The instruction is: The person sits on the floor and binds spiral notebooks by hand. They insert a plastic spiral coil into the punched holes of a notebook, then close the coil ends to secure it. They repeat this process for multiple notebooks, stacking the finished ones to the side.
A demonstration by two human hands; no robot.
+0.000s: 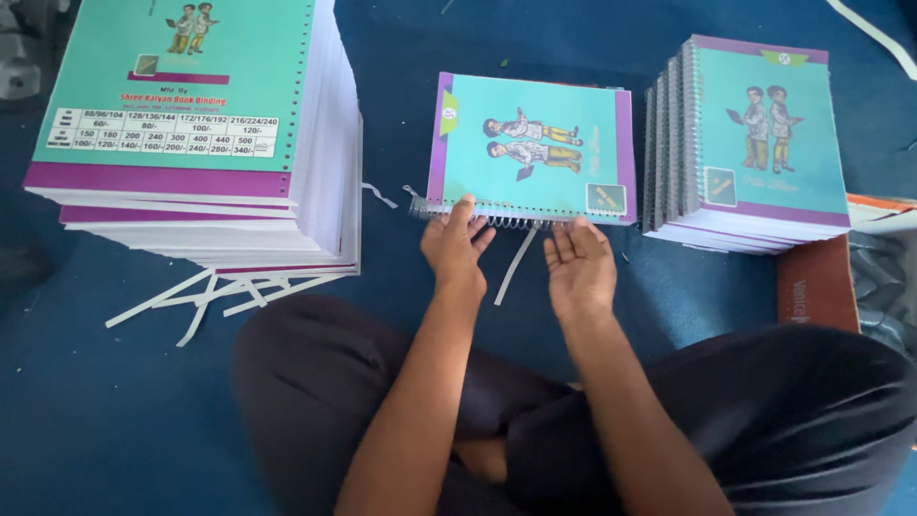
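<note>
**Both hands at the wire edge of the notebook**

The teal notebook (531, 148), with its purple border, lies flat on the blue floor covering (115, 411), directly ahead of the seated person's crossed legs. Its long axis runs left to right, and the silvery spiral wire (478, 216) lines its near edge, the side facing the hands. The left hand (456, 247) is the nearer of the two: its fingertips rest on the coil, fingers loosely curled, pinching nothing that shows. The right hand (579, 268) hovers just short of the notebook's near right corner, palm up, fingers spread and empty.

The cover looks smooth and glossy, the coil thin and springy. A white paper strip (516, 268) lies just in front of the notebook, between the hands. Left of the notebook stands a tall stack of unbound books (205, 143); right of it, a lower stack of spiral-bound notebooks (745, 143).
</note>
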